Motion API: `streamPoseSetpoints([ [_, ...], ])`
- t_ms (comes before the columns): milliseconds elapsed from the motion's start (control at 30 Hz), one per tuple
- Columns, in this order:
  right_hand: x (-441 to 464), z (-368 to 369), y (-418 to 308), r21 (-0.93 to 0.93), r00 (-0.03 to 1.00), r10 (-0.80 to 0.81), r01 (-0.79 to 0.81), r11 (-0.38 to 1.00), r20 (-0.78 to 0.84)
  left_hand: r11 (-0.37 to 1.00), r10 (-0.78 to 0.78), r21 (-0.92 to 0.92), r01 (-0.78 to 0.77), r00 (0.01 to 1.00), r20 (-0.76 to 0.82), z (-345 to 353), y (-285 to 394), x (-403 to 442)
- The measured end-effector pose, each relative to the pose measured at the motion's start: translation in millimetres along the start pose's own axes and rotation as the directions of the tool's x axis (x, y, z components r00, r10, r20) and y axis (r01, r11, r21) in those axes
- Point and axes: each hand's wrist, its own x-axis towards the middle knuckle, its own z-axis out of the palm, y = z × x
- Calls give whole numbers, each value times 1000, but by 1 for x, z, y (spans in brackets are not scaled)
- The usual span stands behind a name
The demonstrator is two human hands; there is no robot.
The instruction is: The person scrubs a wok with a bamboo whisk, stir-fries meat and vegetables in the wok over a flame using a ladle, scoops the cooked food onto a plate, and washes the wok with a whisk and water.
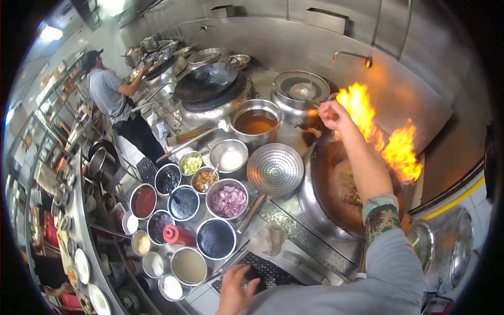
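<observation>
My right hand (336, 116) is closed around the handle of a ladle, above the far rim of the wok. The ladle's round bowl (303, 91) rests over a mesh strainer (286, 79) on a metal pot. Below my right forearm is a large brown wok (326, 170), with some food (346, 184) at its bottom, partly hidden by the arm. Tall flames (362, 107) rise behind and right of the wok. My left hand (237, 290) is low at the front, fingers apart and holding nothing, near a black perforated mat (265, 270).
A perforated skimmer (275, 169) lies left of the wok. Several seasoning containers stand further left, including sliced onions (228, 200) and a red squeeze bottle (177, 235). A pot of brown liquid (256, 122) and a dark wok (206, 82) sit behind. Another person (113, 92) stands at the far left.
</observation>
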Motion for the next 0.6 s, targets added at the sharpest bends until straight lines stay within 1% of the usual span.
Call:
streamPoseSetpoints([
  [33, -15, 12, -5, -64, 999, 34, -32, 997, 32, 998, -53, -18, 52, 998, -25, -4, -7, -8],
  [67, -37, 37, -3, -563, 987, -46, -49, 825, -152, 994, -105, -37, 104, 993, -44, -9, -13, -15],
  [100, -65, 72, 4, -893, 943, -209, -152, 423, -260, 996, -86, -33, 84, 995, -51, -13, -21, -17],
  [133, -87, 96, 14, -947, 881, -399, -311, -80, -255, 997, -68, -29, 66, 996, -58, -14, -31, -16],
  [200, -118, 92, 30, -897, 825, -562, -298, -326, -69, 999, -30, -30, 29, 998, -50, -14, -43, -16],
  [267, -169, 127, 46, -895, 809, -579, -326, -304, -98, 999, 27, -32, -28, 999, -29, -20, -49, 1],
  [300, -205, 158, 60, -928, 818, -572, -255, -272, -57, 997, 51, -50, -52, 998, -31, -21, -52, 7],
  [367, -250, 169, 97, -929, 802, -580, -92, -359, 144, 991, 117, -67, -118, 993, -24, -23, -54, 22],
  [400, -264, 169, 114, -878, 763, -569, -3, -478, 307, 986, 149, -74, -151, 989, -21, -23, -55, 31],
  [467, -291, 203, 155, -978, 859, -510, -70, -197, 42, 970, 235, -52, -236, 972, -21, -21, -62, 51],
  [500, -294, 214, 179, -995, 870, -491, 5, -103, 55, 962, 272, -34, -272, 962, -13, -23, -66, 66],
  [533, -293, 220, 202, -1000, 890, -454, 22, -22, 30, 960, 277, -21, -278, 960, -49, -19, -77, 87],
  [567, -291, 226, 225, -998, 909, -416, 32, 60, 4, 979, 201, -6, -202, 976, -83, -23, -84, 116],
  [600, -282, 221, 248, -993, 935, -350, -16, 116, -56, 973, 229, 34, -228, 938, -261, -23, -97, 151],
])
